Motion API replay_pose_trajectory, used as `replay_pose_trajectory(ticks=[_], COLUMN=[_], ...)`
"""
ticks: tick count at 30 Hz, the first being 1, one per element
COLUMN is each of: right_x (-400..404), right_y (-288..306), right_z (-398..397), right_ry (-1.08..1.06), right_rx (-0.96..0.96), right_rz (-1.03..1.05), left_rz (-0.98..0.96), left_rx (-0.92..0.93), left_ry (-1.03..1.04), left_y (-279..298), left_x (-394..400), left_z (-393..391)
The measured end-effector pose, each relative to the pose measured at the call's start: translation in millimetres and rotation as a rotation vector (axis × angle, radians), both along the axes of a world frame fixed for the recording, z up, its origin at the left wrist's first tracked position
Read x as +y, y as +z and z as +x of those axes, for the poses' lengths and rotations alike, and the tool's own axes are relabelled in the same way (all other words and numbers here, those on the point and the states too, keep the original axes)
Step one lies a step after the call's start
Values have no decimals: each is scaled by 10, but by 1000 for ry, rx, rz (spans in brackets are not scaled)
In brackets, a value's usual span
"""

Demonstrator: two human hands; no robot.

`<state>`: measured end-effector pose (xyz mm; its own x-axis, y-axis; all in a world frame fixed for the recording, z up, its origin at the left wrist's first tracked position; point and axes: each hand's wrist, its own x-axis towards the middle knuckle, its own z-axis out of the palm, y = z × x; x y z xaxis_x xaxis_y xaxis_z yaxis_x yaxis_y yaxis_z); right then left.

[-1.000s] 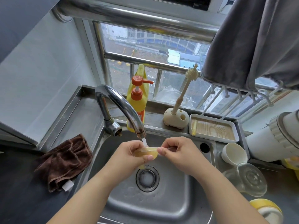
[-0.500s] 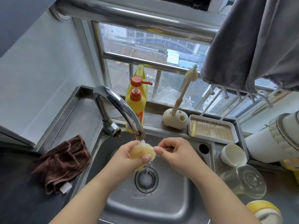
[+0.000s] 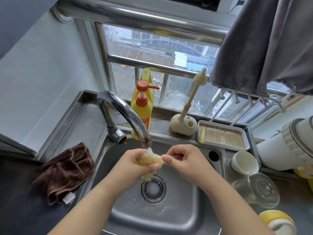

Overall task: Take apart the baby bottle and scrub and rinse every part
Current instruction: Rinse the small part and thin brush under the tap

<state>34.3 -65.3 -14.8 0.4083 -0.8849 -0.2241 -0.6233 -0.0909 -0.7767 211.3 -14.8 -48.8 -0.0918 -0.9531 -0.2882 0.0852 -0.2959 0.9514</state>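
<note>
Yellowish teat is held under the tap stream over the sink, gripped by the left hand; a thin brush handle is pinched by the right hand.

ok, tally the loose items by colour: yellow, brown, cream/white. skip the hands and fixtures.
Yellow: 3: soap bottle, nipple under the tap, yellow cap
Brown: 1: cloth
Cream/white: 4: brush, brush holder, tray, cup
Total: 8

yellow lid cut off by edge, nipple partly hidden by hands
</note>
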Motion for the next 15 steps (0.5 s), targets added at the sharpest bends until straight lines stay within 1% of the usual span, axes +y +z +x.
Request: replay_pose_trajectory(ticks=[3,10,13,15], right_x=[-25,-7,-17,-11], right_y=[6,29,69,69], right_z=[-108,-73,-104,-51], right_ry=[-38,-23,-38,-31], right_rx=[14,6,-1,-13], right_rz=[15,21,37,23], left_rz=[-14,-20,-18,-18], left_rx=[46,31,85,60], left_ry=[14,26,58,30], left_y=[-38,-72,-69,-69], left_x=[12,-15,-3,-15], left_z=[49,55,35,6])
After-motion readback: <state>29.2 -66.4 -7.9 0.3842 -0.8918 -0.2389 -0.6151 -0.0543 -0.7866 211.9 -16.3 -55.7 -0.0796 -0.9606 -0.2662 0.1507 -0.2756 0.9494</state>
